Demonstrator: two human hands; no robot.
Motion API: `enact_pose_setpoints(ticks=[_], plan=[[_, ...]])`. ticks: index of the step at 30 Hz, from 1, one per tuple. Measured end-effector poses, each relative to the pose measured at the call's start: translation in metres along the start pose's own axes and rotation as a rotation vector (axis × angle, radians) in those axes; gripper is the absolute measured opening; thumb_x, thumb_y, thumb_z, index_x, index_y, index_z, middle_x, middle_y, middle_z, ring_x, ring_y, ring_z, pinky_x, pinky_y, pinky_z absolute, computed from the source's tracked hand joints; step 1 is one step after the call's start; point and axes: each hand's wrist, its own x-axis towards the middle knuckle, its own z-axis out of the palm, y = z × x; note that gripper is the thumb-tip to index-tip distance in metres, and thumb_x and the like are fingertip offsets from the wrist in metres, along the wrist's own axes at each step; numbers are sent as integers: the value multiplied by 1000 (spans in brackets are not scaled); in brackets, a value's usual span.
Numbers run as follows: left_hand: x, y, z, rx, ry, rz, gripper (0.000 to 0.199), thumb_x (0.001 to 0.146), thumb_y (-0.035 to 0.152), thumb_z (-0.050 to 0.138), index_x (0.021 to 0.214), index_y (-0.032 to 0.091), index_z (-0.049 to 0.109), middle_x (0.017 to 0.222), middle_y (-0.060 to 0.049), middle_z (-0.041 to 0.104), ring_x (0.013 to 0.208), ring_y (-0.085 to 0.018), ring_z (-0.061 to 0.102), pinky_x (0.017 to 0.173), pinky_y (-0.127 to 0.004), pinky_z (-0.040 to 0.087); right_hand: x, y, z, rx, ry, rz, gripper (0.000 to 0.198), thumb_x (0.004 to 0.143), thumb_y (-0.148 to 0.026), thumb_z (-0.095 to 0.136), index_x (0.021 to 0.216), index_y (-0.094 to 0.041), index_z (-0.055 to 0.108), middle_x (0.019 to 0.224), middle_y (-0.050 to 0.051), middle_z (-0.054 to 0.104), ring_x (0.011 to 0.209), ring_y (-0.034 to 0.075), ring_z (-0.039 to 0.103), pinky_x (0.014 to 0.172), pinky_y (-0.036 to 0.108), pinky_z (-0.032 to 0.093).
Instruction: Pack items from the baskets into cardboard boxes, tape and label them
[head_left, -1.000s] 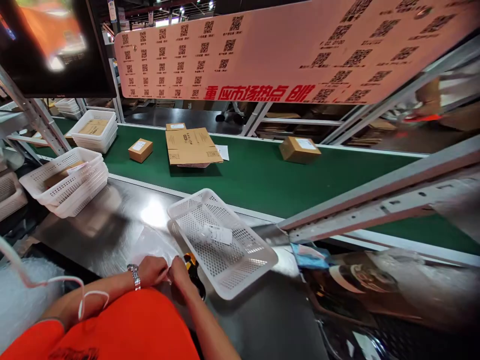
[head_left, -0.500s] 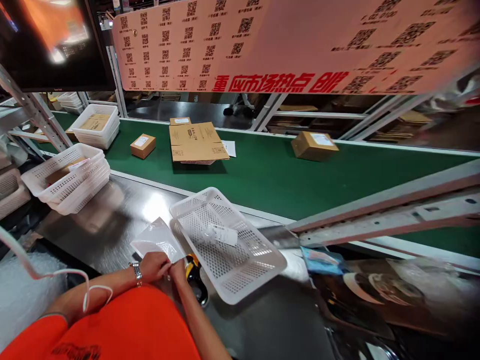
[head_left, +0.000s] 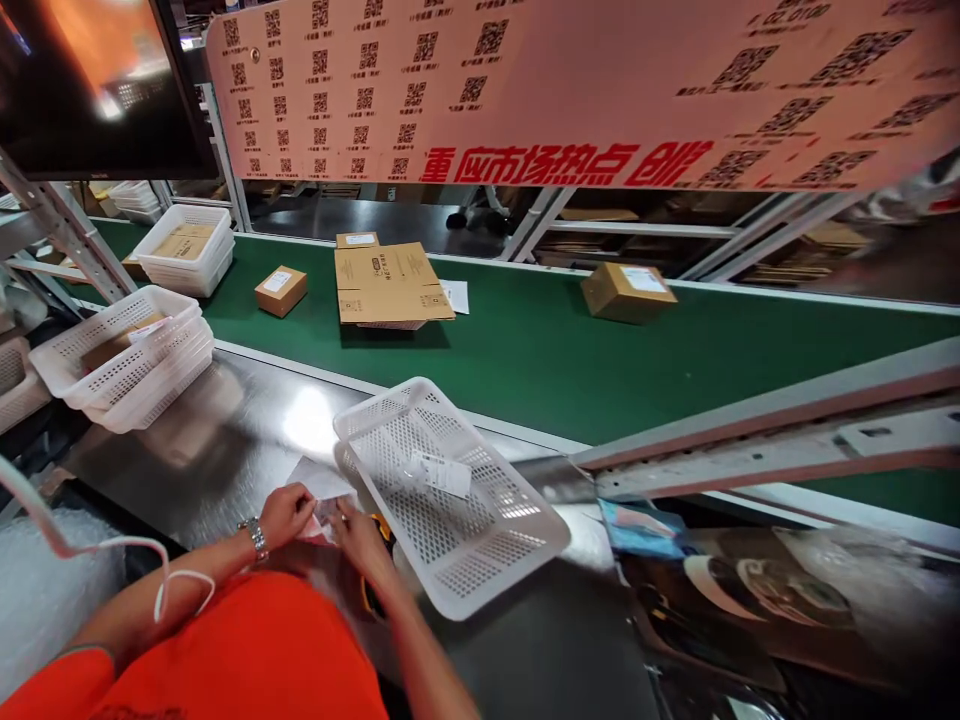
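Between my two hands is a white, glossy flat packet [head_left: 321, 480], with a reddish patch at its near edge. My left hand [head_left: 285, 514], a metal watch at its wrist, has its fingers pinched on the packet's left side. On the right side, my right hand [head_left: 360, 535] is closed on the same near edge. A yellow and black tool [head_left: 384, 530], probably a tape dispenser, lies partly hidden behind my right forearm. Just right of my hands a white perforated basket [head_left: 480, 450] sits on the steel table, holding a clear bag with a white label [head_left: 446, 474].
Stacked white baskets [head_left: 135, 375] stand at the left. Beyond the table runs a green conveyor belt [head_left: 517, 355] carrying a flat cardboard piece [head_left: 390, 283] and small boxes [head_left: 630, 292]. A metal frame bar [head_left: 780, 440] crosses at the right. A white cable [head_left: 97, 548] loops by my left arm.
My hands have moved up onto the packet and a little apart from each other. The packet's near edge is now creased between them, and a reddish patch shows.
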Motion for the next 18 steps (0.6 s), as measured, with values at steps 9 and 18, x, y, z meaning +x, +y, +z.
enact_pose_setpoints(ticks=[9,18], plan=[[23,9,-21,-85,132,-59,25,98,32,66,77,19,71,75,-3,71,71,-17,64,70,-28,46,65,53,-120,-391,284,543,62,99,-32,62,154,-2,59,145,36,67,126,41,75,105,49,57],[26,10,-37,-67,158,-8,29,97,38,66,76,20,72,76,-5,71,71,-19,66,70,-30,51,50,40,-107,-211,409,356,53,103,-37,58,149,-13,64,142,20,75,118,31,75,106,41,55]])
